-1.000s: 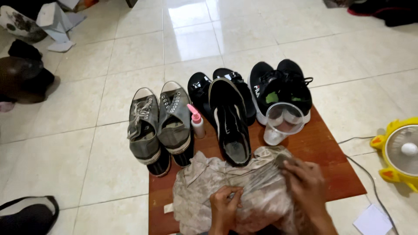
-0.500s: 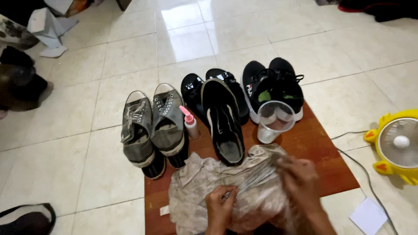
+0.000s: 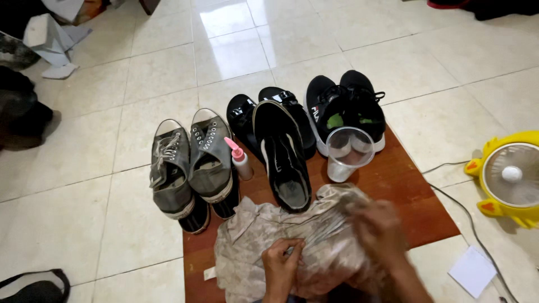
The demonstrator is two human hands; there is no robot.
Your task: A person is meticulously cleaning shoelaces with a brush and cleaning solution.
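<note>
Pale glossy floor tiles [image 3: 84,151] fill the head view, with a brown mat [image 3: 426,207] laid over them near the bottom. Along the mat's far edge stand a pair of grey lace-up sneakers [image 3: 191,163], a small bottle with a pink cap [image 3: 240,161], a pair of black slip-on shoes [image 3: 278,143] and a pair of black trainers [image 3: 345,109]. A clear plastic cup [image 3: 348,154] sits just in front of the trainers. A yellow fan [image 3: 508,179] stands off to the right, its cord trailing over the tiles.

On the mat's near part lies a crumpled beige cloth [image 3: 252,247]. The left hand [image 3: 281,266] has its fingers clenched into a fold of it. The right hand [image 3: 379,230] is blurred over the cloth's right side; it seems to gather the fabric, but its grasp cannot be told for sure.

Bunching the cloth goes best with both hands gripping firmly and pulling evenly, keeping the loose edges away from the cup and the bottle.
</note>
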